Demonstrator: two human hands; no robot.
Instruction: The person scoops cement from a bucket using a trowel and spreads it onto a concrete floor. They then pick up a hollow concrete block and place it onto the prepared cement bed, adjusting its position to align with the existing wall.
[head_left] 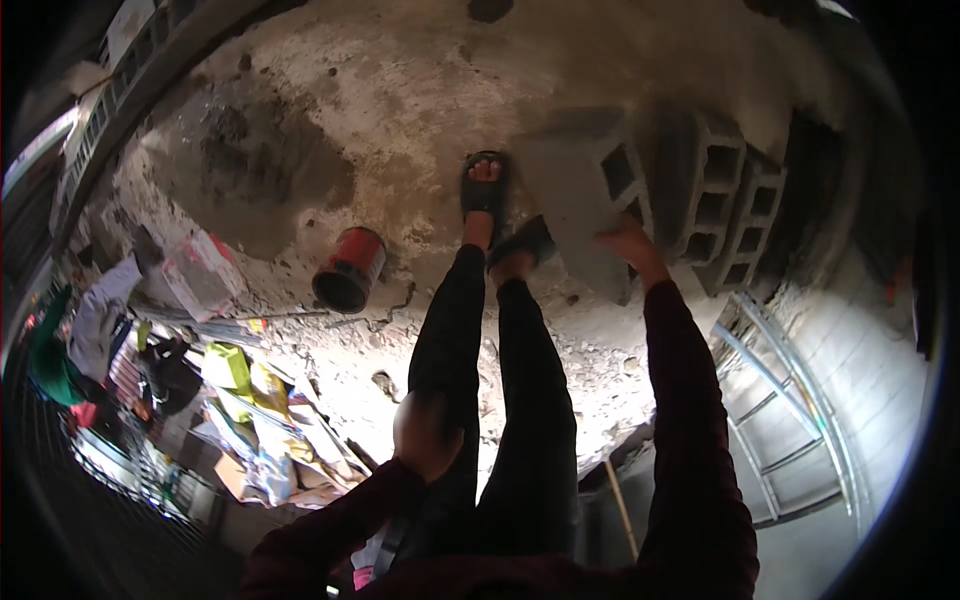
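Note:
A grey hollow concrete block (570,190) sits by my feet, slightly blurred and set at an angle to the blocks beside it. My right hand (632,248) is closed around its near edge, with fingers against the grey face. More hollow blocks (708,200) stand in a row just to the right, their openings showing. My left hand (427,435) is in front of my left leg, away from the blocks. Motion smears its fingers, and no object shows in it.
A mound of wet-looking mortar (245,165) spreads at the far left. Nearer stands a red can (352,268). Bags and scraps (250,385) lie in a heap at left. A metal ladder (790,420) leans at right, close to a pale wall (870,340).

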